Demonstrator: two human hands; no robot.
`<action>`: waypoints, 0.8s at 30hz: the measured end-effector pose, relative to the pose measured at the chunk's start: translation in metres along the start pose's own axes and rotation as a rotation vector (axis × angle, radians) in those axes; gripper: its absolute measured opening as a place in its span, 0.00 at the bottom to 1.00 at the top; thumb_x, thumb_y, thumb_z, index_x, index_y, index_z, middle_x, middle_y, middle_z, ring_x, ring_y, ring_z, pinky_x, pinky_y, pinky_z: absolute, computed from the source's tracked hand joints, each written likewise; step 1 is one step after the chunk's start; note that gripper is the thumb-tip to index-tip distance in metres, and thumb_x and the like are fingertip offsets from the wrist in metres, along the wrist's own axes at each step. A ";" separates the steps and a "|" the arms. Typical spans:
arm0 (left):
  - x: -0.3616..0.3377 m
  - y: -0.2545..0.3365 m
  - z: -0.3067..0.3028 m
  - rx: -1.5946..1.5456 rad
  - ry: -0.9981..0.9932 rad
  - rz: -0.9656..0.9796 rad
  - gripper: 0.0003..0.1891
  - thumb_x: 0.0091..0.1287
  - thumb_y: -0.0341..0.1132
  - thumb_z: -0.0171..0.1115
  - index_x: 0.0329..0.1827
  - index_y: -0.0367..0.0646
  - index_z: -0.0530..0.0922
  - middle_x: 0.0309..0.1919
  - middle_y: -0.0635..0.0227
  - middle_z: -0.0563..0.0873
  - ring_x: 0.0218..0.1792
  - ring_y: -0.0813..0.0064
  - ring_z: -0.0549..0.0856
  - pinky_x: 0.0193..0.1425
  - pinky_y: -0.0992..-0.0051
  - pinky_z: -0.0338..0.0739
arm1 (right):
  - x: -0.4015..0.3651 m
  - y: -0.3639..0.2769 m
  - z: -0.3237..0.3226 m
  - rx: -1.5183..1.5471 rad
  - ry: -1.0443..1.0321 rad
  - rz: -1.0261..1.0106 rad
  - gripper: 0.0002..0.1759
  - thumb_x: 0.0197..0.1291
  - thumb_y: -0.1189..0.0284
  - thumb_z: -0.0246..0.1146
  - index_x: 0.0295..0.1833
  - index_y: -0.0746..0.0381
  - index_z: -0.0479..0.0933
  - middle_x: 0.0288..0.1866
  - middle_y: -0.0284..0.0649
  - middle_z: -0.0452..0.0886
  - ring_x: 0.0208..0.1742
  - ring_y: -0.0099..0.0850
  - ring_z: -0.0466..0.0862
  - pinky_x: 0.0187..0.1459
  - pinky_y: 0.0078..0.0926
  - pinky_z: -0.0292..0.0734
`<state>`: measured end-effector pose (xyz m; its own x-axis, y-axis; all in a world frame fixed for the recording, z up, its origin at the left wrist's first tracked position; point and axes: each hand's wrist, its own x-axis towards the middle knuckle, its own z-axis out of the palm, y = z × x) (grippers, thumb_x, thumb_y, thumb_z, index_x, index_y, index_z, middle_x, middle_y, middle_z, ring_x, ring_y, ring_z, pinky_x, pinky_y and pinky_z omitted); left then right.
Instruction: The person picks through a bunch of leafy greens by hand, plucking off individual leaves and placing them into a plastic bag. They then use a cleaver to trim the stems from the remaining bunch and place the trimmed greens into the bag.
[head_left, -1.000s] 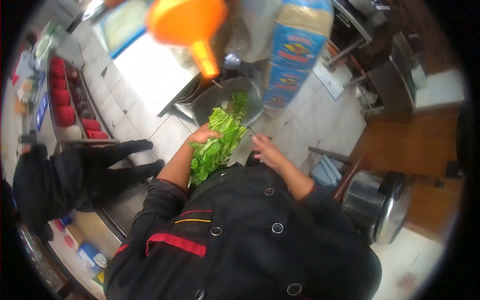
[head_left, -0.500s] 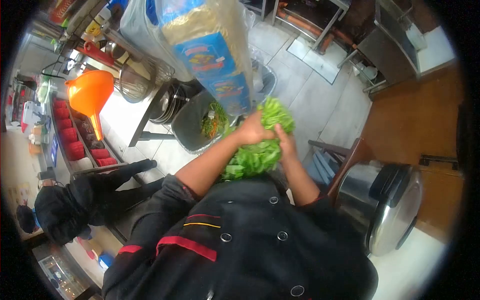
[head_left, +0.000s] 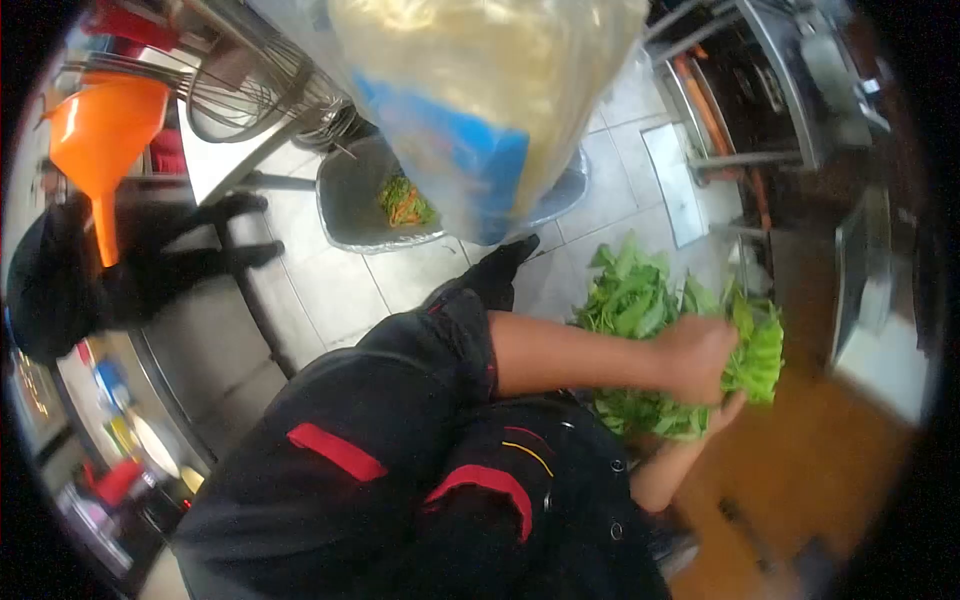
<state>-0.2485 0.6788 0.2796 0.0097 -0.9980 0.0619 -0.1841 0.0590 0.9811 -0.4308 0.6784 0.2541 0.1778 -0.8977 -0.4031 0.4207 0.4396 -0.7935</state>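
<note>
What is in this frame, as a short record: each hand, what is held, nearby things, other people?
left hand: closed around a bunch of leafy greens
right hand: under the bunch, mostly hidden; grip unclear
floor: grey bin holding vegetable scraps, apart from both hands
close to camera: plastic bag with blue label, orange funnel, whisk
other person: dark-clothed figure at the left edge, away from the greens

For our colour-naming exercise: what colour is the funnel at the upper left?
Orange; the funnel shows best in the head view.
</note>
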 end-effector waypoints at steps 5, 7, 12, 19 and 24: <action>0.098 -0.012 -0.004 -0.071 -0.010 -0.006 0.20 0.41 0.42 0.67 0.31 0.34 0.76 0.30 0.47 0.80 0.35 0.47 0.80 0.44 0.57 0.75 | 0.108 -0.057 -0.027 -0.053 -0.270 -0.113 0.35 0.65 0.51 0.48 0.70 0.64 0.56 0.68 0.43 0.63 0.66 0.38 0.66 0.65 0.37 0.61; 0.126 -0.019 0.010 -0.094 0.015 0.020 0.20 0.41 0.42 0.66 0.31 0.35 0.76 0.28 0.49 0.80 0.34 0.48 0.81 0.42 0.57 0.74 | 0.131 -0.077 -0.036 -0.163 -0.190 -0.130 0.35 0.65 0.52 0.49 0.69 0.64 0.57 0.68 0.43 0.64 0.65 0.37 0.67 0.65 0.37 0.61; 0.194 -0.014 0.024 -0.061 0.170 0.061 0.17 0.39 0.41 0.66 0.26 0.35 0.77 0.24 0.50 0.80 0.29 0.50 0.80 0.37 0.57 0.73 | 0.197 -0.118 -0.043 -0.413 -0.154 -0.175 0.34 0.64 0.54 0.51 0.68 0.65 0.59 0.66 0.43 0.65 0.64 0.36 0.68 0.64 0.35 0.62; 0.287 -0.011 0.012 0.093 0.069 -0.018 0.19 0.42 0.45 0.68 0.31 0.40 0.79 0.28 0.50 0.82 0.34 0.49 0.81 0.42 0.56 0.76 | 0.315 -0.162 -0.040 -0.854 -0.383 -0.382 0.32 0.64 0.57 0.53 0.67 0.66 0.61 0.64 0.43 0.68 0.62 0.35 0.70 0.63 0.34 0.64; 0.355 0.023 -0.005 0.185 0.258 -0.132 0.28 0.44 0.45 0.67 0.48 0.42 0.74 0.34 0.50 0.82 0.38 0.50 0.81 0.43 0.57 0.76 | 0.396 -0.204 0.040 -0.707 -0.521 -0.352 0.35 0.55 0.60 0.65 0.64 0.67 0.64 0.61 0.42 0.71 0.60 0.36 0.72 0.62 0.34 0.65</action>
<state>-0.2440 0.3260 0.3246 0.2890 -0.9573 0.0040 -0.3393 -0.0986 0.9355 -0.4111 0.2322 0.2744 0.5902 -0.8066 0.0315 -0.0799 -0.0973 -0.9920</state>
